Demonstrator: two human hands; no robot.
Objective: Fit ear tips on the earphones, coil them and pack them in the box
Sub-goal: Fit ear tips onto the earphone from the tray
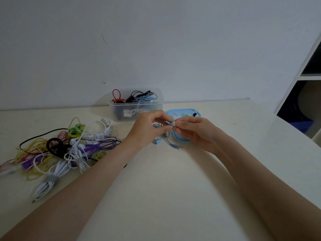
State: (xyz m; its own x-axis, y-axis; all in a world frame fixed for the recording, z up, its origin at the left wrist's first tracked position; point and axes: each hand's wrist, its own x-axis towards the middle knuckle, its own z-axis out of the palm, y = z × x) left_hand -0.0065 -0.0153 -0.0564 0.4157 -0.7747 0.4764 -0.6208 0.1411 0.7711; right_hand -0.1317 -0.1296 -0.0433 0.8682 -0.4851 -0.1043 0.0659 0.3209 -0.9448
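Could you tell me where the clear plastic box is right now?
The clear plastic box stands at the table's far edge against the wall, left of the blue tray.

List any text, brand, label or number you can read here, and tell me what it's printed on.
None can be read.
Clear plastic box of coiled earphones: no label visible.
Light blue plastic tray of ear tips: no print visible.
Blue earbud pinched between the left hand and right hand: too small and blurred to tell.

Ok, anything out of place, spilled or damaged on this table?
Nothing damaged or spilled. The pile of earphones lies tangled at left, unsorted. Both hands, left hand and right hand, pinch the blue earbud.
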